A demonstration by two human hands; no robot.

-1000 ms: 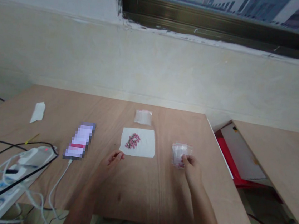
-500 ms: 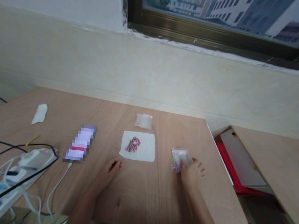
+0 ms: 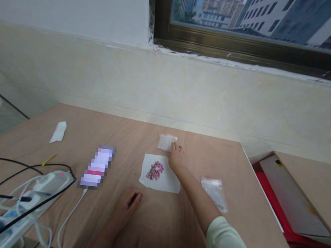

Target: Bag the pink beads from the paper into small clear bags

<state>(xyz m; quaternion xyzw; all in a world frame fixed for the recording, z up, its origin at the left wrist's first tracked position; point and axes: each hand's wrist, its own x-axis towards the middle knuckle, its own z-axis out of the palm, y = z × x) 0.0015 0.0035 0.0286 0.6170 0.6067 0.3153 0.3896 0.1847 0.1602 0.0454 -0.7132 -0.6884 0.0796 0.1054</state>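
My right hand (image 3: pixel 177 156) reaches across the paper to a small clear zip bag (image 3: pixel 165 142) with pale contents. Its fingers are apart and touch the bag's right edge. Below the bag lies a white sheet of paper (image 3: pixel 170 185), bearing a cluster of small pink beads or buds (image 3: pixel 155 171); which of the two I cannot tell. My left hand (image 3: pixel 129 202) rests on the table in front of the paper, its fingers curled in a loose ring with nothing visible inside. A second clear zip bag (image 3: pixel 214 191) lies beyond my right forearm, with something small at its lower end.
A phone (image 3: pixel 97 167) with a blurred screen lies to the left, joined to a white charging cable (image 3: pixel 71 216). Nearer, a power strip (image 3: pixel 37 197) sits among tangled cables. A white scrap (image 3: pixel 58 131) is at the far left. Red and grey items (image 3: pixel 289 194) fill the gap between tables.
My right hand has let go of the right-hand zip bag and moved left and away from me to the bag behind the paper. My left hand stays curled on the table.
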